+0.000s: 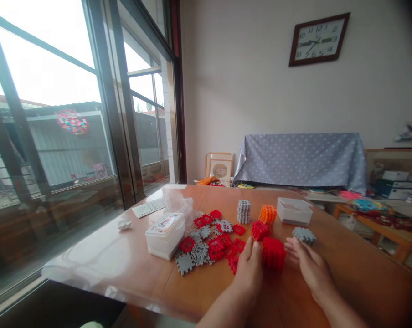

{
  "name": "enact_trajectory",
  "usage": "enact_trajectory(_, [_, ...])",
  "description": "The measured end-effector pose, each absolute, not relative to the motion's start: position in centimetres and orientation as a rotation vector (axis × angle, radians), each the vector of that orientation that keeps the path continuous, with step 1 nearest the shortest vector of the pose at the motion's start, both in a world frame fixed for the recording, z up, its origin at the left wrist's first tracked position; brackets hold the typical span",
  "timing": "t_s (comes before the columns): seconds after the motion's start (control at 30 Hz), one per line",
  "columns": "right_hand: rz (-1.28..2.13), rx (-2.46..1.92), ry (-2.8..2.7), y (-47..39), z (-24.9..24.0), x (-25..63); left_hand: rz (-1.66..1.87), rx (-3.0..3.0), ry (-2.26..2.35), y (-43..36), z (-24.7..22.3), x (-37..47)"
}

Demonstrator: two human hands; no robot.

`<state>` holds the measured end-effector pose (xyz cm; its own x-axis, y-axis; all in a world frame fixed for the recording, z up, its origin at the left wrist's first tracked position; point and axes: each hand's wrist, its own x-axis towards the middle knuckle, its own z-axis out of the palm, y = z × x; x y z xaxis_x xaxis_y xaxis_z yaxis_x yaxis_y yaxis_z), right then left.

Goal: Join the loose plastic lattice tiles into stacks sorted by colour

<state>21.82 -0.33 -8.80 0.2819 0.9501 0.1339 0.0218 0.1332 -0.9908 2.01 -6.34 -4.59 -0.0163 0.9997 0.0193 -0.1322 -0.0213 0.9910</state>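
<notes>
A stack of solid red interlocking plastic tiles (273,253) stands on the table between my two hands. My left hand (249,269) is upright at its left side, fingers stretched out; whether it touches the stack I cannot tell. My right hand (310,264) is on the other side, fingers extended, with a small gap to the stack. Just behind are a smaller red openwork stack (260,231) and an orange stack (267,215). A taller grey stack (244,211) stands farther back, and a low grey stack (304,235) lies beyond my right fingertips.
Loose red and grey tiles (201,251) spread left of my hands. Beside them stand a lidded plastic box (165,237) and an open clear one (183,206). Another clear box (295,212) is at the back right. Crumpled tissue (124,224) and a paper sheet (147,207) lie left.
</notes>
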Motion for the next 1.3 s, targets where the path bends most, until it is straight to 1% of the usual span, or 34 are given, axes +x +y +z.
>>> enact_trajectory(0.27, [0.943, -1.25, -0.973, -2.7, -8.2, 22.2, 1.242, 1.179, 1.184, -6.7, -4.0, 1.8])
enact_trajectory(0.4, [0.965, -1.231, -1.016, -3.0, -8.0, 22.6, 1.209, 1.204, 1.166, -6.3, -4.0, 1.7])
enact_trajectory(0.57, [0.645, -1.428, -1.175, -0.6, -8.5, 24.8, 1.188, 1.244, 1.143, -5.5, -4.6, 1.9])
enact_trajectory(0.73, [0.409, -1.641, -1.179, 3.6, -7.6, 28.0, 1.195, 1.258, 1.062, -4.3, -6.5, 2.5])
enact_trajectory(0.87, [0.276, -1.843, -1.257, 6.5, -6.6, 29.1, 1.227, 1.282, 1.054, -3.3, -8.6, 2.8])
enact_trajectory(0.97, [0.225, -1.981, -1.32, 8.1, -6.2, 28.8, 1.22, 1.277, 1.077, -3.1, -9.2, 2.8])
enact_trajectory(1.13, [0.155, -2.172, -1.383, 10.2, -6.4, 27.9, 1.203, 1.216, 1.035, -3.9, -7.5, 2.9])
enact_trajectory(1.3, [0.092, -2.268, -1.432, 11.1, -7.0, 27.5, 1.196, 1.157, 0.996, -5.1, -5.5, 2.9])
